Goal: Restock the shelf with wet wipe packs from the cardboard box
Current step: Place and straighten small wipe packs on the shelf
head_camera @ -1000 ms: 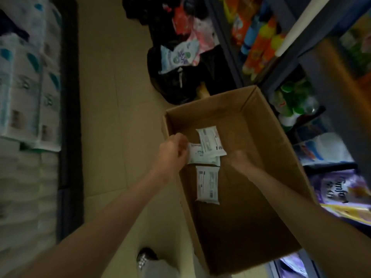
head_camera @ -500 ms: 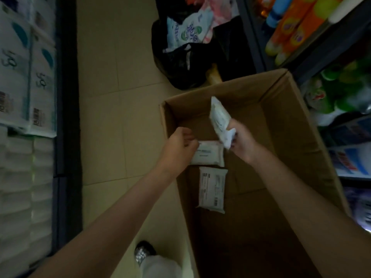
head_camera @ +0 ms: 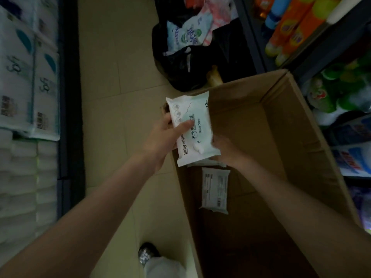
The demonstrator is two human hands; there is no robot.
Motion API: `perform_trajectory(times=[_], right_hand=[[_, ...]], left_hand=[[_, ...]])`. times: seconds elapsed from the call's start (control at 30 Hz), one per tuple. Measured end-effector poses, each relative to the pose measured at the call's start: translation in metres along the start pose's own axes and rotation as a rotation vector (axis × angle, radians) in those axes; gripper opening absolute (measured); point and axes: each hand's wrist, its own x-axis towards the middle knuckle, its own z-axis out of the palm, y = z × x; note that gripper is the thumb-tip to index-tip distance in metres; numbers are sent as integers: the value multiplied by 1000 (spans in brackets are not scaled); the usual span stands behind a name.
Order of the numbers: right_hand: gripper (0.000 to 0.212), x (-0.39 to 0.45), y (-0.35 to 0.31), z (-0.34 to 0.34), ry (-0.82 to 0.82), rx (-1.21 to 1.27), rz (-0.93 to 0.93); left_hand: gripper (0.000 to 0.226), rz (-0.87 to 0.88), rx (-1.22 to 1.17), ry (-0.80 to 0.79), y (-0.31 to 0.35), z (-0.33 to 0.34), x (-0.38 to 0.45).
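Because packs get gathered before shelving, I see the left hand [head_camera: 160, 137] gripping a pack [head_camera: 192, 129], the right hand [head_camera: 226, 151] clasping its nearer corner.

Both bare forearms reach forward from the lower corners and draw together toward the middle. The left hand [head_camera: 164, 137] keeps its grip on the left edge of the wet wipe pack [head_camera: 192, 127]: its thumb lies flat across the printed face, with the fingers curled behind. The right hand [head_camera: 226, 151] has its grip on the lower right corner, knuckles up and blurred, so its fingertips cannot be made out. The wrists sit close together, roughly level.
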Motion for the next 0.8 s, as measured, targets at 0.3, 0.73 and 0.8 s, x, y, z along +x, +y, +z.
perform_trajectory(times=[0.3, 0.73, 0.8], right_hand=[[63, 1, 7, 29, 37, -493, 194], [45, -26, 19, 38, -52, -176, 211], [41, -41, 15, 17, 4, 312, 266]], left_hand=[[30, 23, -22, 99, -8, -19, -9], [22, -21, 76, 108, -38, -23, -27], [20, -38, 79, 110, -39, -22, -30]])
